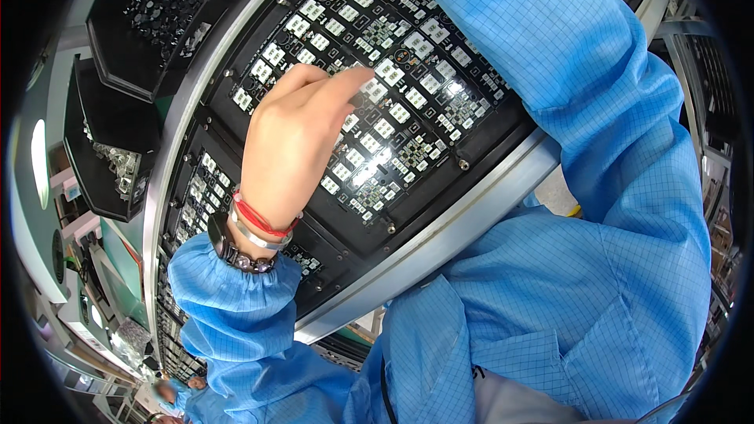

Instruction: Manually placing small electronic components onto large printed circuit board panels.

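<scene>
**Fingertips down on the circuit panel, mid-way through the grid**

While the left hand (294, 137) reaches in from the lower left, its fingers (345, 85) are bunched together with the tips pressed on the circuit panel (408, 102) near the upper middle of the frame. Can't tell if there's a tiny part pinched in there, the knuckles hide it. Out from that, the panel is a black tray full of small white square parts in rows, too many to count properly. Most slots look filled as far as I can see, so my guess is the job's well along, though what's left is hard to judge.

At the wrist: one red string bracelet (263, 220), one silver bangle and one dark beaded band, then the blue sleeve. The right arm's sleeve (581, 94) crosses the right side, and that hand is out of sight. Two black bins (126, 55) sit at the upper left. A second panel (200, 192) sits lower left.
</scene>
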Action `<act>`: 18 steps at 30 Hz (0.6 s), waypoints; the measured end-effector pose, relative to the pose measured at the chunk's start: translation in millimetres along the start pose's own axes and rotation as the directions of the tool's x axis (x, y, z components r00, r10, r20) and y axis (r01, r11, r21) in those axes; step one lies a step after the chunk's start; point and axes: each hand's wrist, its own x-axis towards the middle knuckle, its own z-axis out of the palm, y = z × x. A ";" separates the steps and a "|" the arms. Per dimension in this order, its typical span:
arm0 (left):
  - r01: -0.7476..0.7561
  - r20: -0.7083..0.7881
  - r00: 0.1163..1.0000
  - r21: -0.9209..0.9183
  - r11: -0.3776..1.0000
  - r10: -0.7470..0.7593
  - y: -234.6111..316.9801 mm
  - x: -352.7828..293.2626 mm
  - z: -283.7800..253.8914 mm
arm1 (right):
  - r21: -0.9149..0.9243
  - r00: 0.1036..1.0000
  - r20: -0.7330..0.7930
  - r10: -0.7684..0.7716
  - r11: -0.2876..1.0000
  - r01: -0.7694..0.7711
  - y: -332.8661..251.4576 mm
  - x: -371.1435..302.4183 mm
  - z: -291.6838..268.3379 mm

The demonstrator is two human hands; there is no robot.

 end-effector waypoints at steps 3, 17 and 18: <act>-0.096 0.033 0.995 0.086 0.992 0.093 -2.4 2.0 0.7 | -0.005 1.000 0.005 0.003 1.000 -0.003 -3.7 -0.7 -3.1; -0.008 -0.266 0.962 0.190 0.982 0.059 -27.2 45.6 -54.1 | 0.204 0.928 0.328 -0.179 0.972 0.116 1.7 -32.2 -13.0; 0.068 -0.276 0.961 0.271 0.960 0.010 -40.2 43.0 -67.4 | 0.245 0.909 0.391 -0.143 0.968 0.047 0.5 -35.0 7.3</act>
